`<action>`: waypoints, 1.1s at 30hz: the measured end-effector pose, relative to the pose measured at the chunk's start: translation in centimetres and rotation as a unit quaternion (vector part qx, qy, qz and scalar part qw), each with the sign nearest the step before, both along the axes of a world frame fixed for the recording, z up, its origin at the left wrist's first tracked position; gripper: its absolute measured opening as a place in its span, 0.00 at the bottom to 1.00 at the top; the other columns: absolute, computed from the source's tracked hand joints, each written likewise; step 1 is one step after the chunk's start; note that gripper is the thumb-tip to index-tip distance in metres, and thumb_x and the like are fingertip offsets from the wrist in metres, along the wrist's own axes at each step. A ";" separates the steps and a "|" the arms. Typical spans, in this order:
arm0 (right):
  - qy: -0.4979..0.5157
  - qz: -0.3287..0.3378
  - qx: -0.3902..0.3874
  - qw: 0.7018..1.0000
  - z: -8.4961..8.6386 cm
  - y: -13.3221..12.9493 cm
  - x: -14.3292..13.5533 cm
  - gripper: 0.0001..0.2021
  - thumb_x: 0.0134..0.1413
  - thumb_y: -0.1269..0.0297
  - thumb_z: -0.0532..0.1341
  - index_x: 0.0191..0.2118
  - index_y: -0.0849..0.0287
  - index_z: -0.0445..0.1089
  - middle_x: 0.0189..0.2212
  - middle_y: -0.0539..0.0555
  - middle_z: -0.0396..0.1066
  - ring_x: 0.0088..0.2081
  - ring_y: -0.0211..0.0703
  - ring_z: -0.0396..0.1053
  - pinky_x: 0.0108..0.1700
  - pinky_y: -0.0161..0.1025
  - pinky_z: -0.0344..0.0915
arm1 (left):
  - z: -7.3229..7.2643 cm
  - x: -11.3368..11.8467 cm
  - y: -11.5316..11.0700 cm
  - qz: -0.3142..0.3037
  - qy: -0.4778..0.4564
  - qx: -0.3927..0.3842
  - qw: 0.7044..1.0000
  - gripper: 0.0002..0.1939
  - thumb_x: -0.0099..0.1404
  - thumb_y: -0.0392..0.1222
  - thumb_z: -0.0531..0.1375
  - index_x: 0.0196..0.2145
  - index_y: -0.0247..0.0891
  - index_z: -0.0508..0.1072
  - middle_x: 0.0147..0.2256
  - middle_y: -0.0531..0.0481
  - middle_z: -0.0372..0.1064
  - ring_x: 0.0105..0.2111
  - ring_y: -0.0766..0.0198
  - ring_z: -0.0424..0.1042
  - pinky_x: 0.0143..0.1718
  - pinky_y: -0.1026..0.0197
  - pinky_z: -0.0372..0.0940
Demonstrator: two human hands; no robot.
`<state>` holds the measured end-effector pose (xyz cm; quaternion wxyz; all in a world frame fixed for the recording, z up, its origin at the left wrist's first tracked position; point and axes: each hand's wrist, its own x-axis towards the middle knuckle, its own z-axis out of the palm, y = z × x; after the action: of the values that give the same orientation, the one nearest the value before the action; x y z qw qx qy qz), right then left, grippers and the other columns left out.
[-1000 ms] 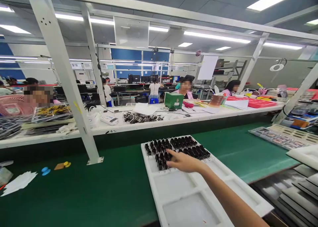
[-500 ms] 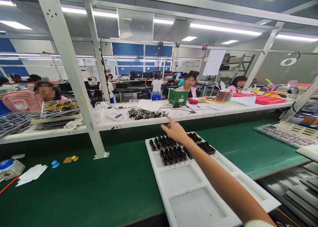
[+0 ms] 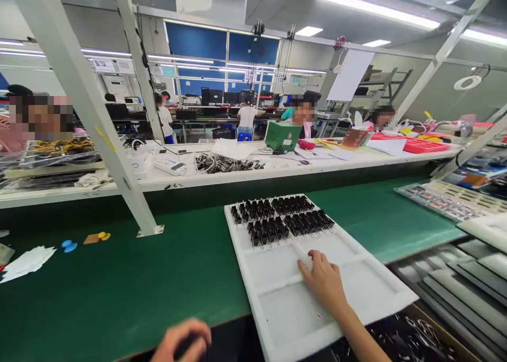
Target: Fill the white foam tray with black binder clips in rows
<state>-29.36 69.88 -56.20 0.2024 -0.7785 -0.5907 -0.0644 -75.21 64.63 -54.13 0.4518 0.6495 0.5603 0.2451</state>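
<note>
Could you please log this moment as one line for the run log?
right hand: flat on white foam tray | left hand: curled, contents hidden | black clips: tray's far compartment

The person's right hand [image 3: 325, 281] is bare, with no glove, ring or finger cot on the fingers that show, and the nails look short and plain. The forearm behind it is uncovered as far as the bottom edge of the view, with no watch, strap or sleeve cuff to be seen on it. The left hand [image 3: 182, 342] shows only in part at the lower edge, likewise ungloved, and its wrist is cut off, so I cannot tell what is worn there.
</note>
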 end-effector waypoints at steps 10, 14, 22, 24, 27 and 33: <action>0.025 -0.042 -0.194 0.980 4.2 4.5 2.2 0.21 0.75 0.51 0.54 0.40 0.64 0.74 0.39 0.63 0.74 0.42 0.56 0.73 0.40 0.41 0.59 | 0.1 6.1 18.3 0.106 0.065 0.173 0.977 0.31 0.57 0.66 0.55 0.45 0.39 0.75 0.48 0.41 0.74 0.53 0.44 0.71 0.60 0.44 0.64; 0.029 -0.051 -0.177 0.982 3.9 5.1 2.6 0.20 0.74 0.52 0.56 0.42 0.66 0.75 0.39 0.65 0.75 0.43 0.56 0.73 0.42 0.41 0.62 | -2.3 8.4 20.3 0.083 0.170 0.277 0.942 0.34 0.62 0.63 0.49 0.52 0.34 0.72 0.55 0.37 0.70 0.61 0.43 0.64 0.66 0.42 0.57; 0.044 -0.077 -0.156 0.984 3.3 6.2 6.3 0.21 0.73 0.53 0.55 0.42 0.67 0.76 0.39 0.66 0.74 0.44 0.56 0.72 0.45 0.42 0.62 | -3.6 8.0 20.4 0.028 0.304 0.249 0.919 0.39 0.67 0.65 0.42 0.64 0.37 0.65 0.69 0.44 0.54 0.72 0.48 0.43 0.73 0.39 0.37; 0.048 -0.092 -0.150 0.983 3.3 6.6 8.3 0.21 0.72 0.53 0.55 0.43 0.67 0.76 0.40 0.66 0.74 0.45 0.56 0.72 0.46 0.41 0.62 | -3.5 8.0 20.4 0.024 0.315 0.241 0.918 0.40 0.67 0.66 0.42 0.64 0.37 0.64 0.69 0.45 0.53 0.72 0.48 0.43 0.73 0.39 0.38; 0.056 -0.117 -0.140 0.982 3.3 7.2 12.0 0.21 0.72 0.51 0.56 0.44 0.66 0.76 0.41 0.64 0.74 0.45 0.55 0.72 0.45 0.40 0.62 | -3.4 8.1 20.7 0.022 0.325 0.240 0.915 0.41 0.67 0.67 0.40 0.64 0.37 0.64 0.69 0.45 0.53 0.72 0.48 0.43 0.73 0.38 0.39; 0.080 -0.175 -0.129 0.973 3.2 8.7 19.5 0.20 0.69 0.49 0.58 0.44 0.63 0.76 0.42 0.63 0.74 0.45 0.57 0.72 0.45 0.41 0.64 | -3.8 8.2 21.1 0.016 0.323 0.250 0.913 0.42 0.67 0.69 0.40 0.64 0.38 0.65 0.69 0.44 0.54 0.72 0.46 0.45 0.72 0.36 0.41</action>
<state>-9.90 78.61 -52.97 0.1325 -0.8918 -0.4307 0.0399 -67.06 85.75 -57.97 0.0658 0.7759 0.6063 0.1614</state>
